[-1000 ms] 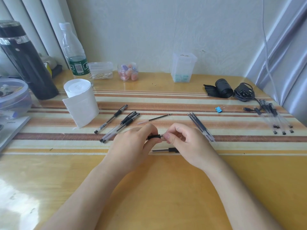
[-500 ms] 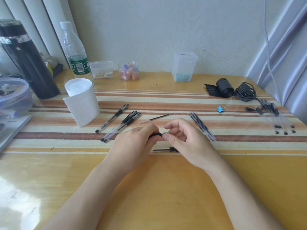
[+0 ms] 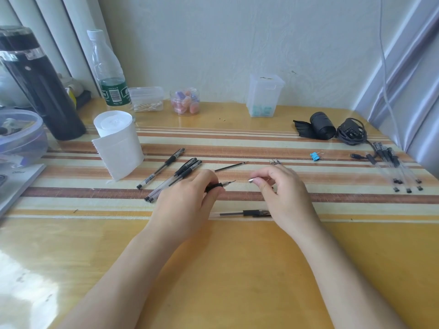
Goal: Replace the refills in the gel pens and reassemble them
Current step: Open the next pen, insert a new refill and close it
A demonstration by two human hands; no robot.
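A black-gripped pen (image 3: 219, 185) (refill tip exposed, pointing right) is held centrally; its metal cone (image 3: 251, 180) is held apart, just right.

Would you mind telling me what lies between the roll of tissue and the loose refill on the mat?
In the head view, three capped gel pens lie between the tissue roll and the loose refill.

You sit at a glossy yellow wooden table (image 3: 213, 269), and a striped mat (image 3: 237, 143) in cream, orange and brown bands lies across its far half. Behind the table you see a pale wall (image 3: 213, 43) with a faint embossed pattern. On your left, white vertical pipes (image 3: 59, 32) stand like a radiator. On your right there is a light moulded frame (image 3: 403, 67). Soft daylight reflects brightly on the table's near left corner.
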